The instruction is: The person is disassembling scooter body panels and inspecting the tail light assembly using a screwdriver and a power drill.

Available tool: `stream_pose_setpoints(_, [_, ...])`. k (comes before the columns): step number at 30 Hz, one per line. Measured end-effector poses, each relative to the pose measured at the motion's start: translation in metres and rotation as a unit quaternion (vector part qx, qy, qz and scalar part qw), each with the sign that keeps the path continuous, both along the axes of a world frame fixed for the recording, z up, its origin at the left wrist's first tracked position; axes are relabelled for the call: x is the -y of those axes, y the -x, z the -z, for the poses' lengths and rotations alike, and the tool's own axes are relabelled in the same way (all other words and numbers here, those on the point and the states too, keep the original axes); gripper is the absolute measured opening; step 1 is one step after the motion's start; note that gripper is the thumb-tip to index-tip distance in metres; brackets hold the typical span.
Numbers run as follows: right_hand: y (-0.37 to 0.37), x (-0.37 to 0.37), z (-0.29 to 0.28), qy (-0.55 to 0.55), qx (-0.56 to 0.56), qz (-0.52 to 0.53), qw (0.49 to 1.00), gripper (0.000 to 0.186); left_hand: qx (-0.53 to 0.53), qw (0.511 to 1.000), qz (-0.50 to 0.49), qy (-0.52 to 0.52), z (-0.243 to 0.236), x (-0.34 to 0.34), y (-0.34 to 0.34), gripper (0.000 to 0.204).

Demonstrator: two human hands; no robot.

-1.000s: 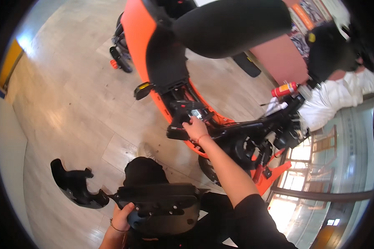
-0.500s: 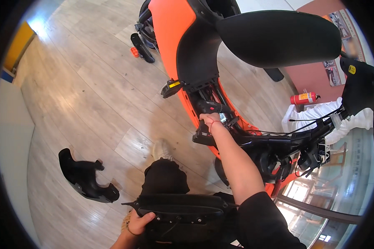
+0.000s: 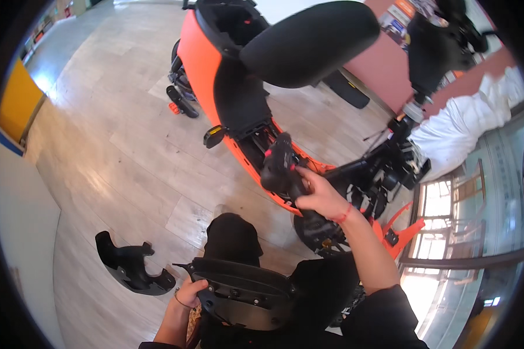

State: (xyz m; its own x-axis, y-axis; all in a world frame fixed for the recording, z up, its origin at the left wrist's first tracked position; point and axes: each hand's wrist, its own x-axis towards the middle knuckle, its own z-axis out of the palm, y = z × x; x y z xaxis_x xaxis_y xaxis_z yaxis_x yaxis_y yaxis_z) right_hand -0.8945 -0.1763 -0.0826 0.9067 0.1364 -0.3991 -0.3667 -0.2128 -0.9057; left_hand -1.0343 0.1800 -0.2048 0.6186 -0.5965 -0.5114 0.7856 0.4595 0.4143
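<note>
My right hand [image 3: 320, 196] is wrapped round the handle of a black cordless drill [image 3: 278, 166] with red accents. The drill is above the open footboard area of an orange and black scooter [image 3: 197, 55], where inner parts and cables show. A long black plastic panel [image 3: 244, 292] with several screws lies across my lap. My left hand [image 3: 191, 292] grips the left end of this panel, thumb on top.
A curved black plastic cover [image 3: 131, 270] lies on the wooden floor at left. The scooter's black seat [image 3: 311, 46] is tilted up. White cloth [image 3: 466, 128] and a glass case [image 3: 477, 215] are at right. Small black and red parts [image 3: 181, 103] lie beyond the scooter's left side.
My right hand has lifted the drill up out of the scooter's footboard area. The view has shifted toward the right, and my left hand still grips the panel.
</note>
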Motion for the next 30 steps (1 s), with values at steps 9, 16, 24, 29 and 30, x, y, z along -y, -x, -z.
stream_pose_setpoints(9, [0.243,0.05,-0.099,-0.309,0.063,-0.022,0.949,0.06,0.013,0.997,0.018,-0.074,-0.044,0.032,0.031,0.04])
stream_pose_setpoints(16, [0.372,0.033,-0.059,-0.082,0.075,0.055,0.992,0.036,0.042,0.989,0.003,-0.14,-0.083,0.09,0.045,0.033])
stream_pose_setpoints(24, [0.411,-0.02,-0.039,0.187,0.12,0.069,0.973,0.043,0.089,0.967,0.042,-0.236,-0.092,0.137,0.076,0.031])
stream_pose_setpoints(29, [0.427,-0.01,-0.021,0.056,-0.151,0.045,0.986,0.038,0.199,0.928,0.043,-0.312,-0.087,0.15,0.091,0.024])
stream_pose_setpoints(30, [0.429,-0.011,-0.018,0.003,-0.258,0.044,0.965,0.037,0.193,0.925,0.054,-0.321,-0.087,0.151,0.093,0.024])
